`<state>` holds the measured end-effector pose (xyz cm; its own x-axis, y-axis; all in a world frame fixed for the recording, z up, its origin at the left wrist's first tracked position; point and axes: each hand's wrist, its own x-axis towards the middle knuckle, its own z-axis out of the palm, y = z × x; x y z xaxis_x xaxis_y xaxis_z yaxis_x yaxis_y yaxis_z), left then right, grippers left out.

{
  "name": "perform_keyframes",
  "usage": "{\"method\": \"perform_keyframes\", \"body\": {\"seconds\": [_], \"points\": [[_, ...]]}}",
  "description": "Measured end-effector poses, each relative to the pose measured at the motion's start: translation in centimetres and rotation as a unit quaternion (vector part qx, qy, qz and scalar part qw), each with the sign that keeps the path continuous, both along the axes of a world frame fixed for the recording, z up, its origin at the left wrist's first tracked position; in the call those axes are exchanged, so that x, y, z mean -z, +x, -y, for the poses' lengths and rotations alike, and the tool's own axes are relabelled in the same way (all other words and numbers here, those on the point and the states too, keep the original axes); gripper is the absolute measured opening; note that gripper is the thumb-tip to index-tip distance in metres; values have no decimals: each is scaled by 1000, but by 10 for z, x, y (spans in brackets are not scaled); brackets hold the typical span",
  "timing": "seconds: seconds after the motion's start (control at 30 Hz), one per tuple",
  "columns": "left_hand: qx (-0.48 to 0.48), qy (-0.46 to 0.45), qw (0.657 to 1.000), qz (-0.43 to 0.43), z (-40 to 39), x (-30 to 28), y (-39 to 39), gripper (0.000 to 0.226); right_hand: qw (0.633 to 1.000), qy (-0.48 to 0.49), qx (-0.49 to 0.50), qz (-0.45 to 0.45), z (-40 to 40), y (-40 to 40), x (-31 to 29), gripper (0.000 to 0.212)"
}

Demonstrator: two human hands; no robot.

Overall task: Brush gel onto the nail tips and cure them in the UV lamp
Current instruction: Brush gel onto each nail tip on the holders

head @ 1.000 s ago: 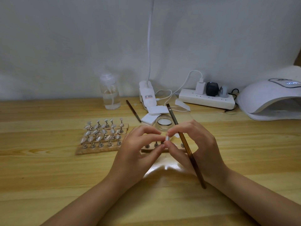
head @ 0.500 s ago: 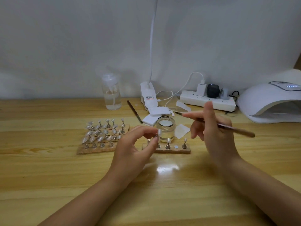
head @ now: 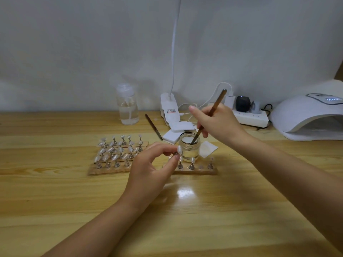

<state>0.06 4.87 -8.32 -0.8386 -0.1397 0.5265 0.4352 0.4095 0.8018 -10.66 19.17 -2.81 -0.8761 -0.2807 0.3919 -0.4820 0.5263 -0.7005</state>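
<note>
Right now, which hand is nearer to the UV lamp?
The right hand. It holds the brush over the gel jar, with the UV lamp further to its right. The left hand pinches a nail tip on the jar's other side.

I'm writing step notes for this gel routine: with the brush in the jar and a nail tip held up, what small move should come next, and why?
Probably lift the brush out of the gel jar and bring its tip to the nail tip. The right hand has the bristles dipped in the jar, while the left hand pinches that nail tip's stand just beside it, apparently ready for coating.
</note>
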Motion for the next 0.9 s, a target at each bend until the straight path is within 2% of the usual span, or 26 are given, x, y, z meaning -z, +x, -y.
{"method": "perform_keyframes", "body": {"seconds": [0.2, 0.33, 0.47, 0.6, 0.9], "points": [[-5, -1, 1000, -3, 0, 1, -1, 23, 998, 59, 15, -20, 7, -2, 7, 57], [-7, 3, 1000, 0, 0, 1, -1, 22, 998, -46, 32, 10, -4, -8, -6, 52], [-2, 4, 1000, 2, 0, 0, 0, 17, 983, -156, 65, 72, -15, -14, -8, 51], [0, 1, 1000, -2, 1, 0, 0, 11, 974, -182, 79, 111, -22, -14, -1, 51], [-11, -21, 1000, -8, 1, 1, -1, 17, 966, -202, 103, 122, -34, -13, 4, 51]]}}
